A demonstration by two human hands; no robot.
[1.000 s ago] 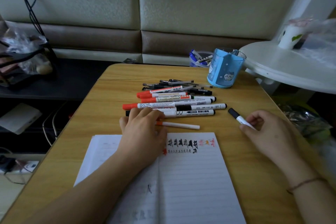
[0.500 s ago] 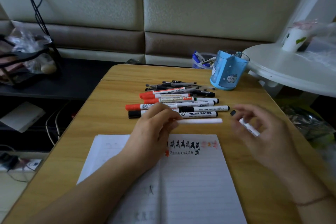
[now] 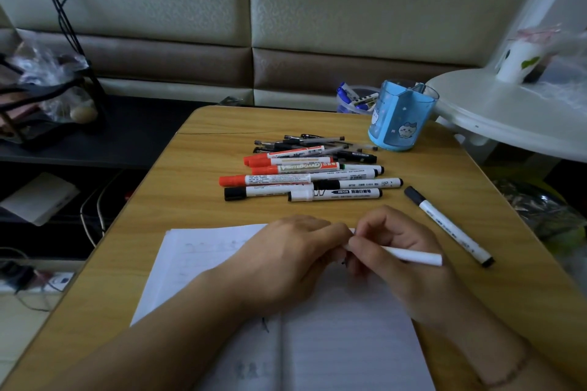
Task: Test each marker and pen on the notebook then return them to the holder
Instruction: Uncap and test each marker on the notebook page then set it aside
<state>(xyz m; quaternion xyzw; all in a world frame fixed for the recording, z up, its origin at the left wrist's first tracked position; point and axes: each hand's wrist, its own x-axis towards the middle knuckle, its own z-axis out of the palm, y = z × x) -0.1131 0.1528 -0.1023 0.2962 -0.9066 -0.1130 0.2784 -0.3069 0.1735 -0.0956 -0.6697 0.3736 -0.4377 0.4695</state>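
Over the top edge of the open lined notebook, my two hands meet on a thin white pen. My right hand grips its barrel, and the rear end sticks out to the right. My left hand pinches the pen's left end, which its fingers hide along with the earlier test marks. A white marker with a black cap lies loose on the table right of my hands. A pile of red and black markers and pens lies behind the notebook. The blue holder stands at the back right.
The wooden table drops off at its left edge to a dark shelf with a bag and cables. A white round side table with a cup overhangs the back right corner. A padded wall is behind.
My right hand let go of the black-capped marker, which now lies on the table. My left hand brought the white pen back over the notebook, and my right hand took hold of it.
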